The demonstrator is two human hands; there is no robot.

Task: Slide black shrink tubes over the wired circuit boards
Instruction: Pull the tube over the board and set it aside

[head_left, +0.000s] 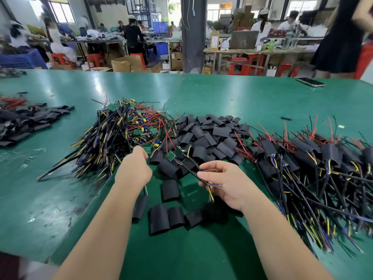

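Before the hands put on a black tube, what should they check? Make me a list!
1. Right hand pinches the black cable: ok.
2. Green board, seemingly on that cable, is bare: ok.
3. A loose shrink tube lies on the table between the hands: ok.
4. Left hand free to take the tube: not ok, it grips a second cable.
5. Tube mouth open enough for the board: cannot tell.
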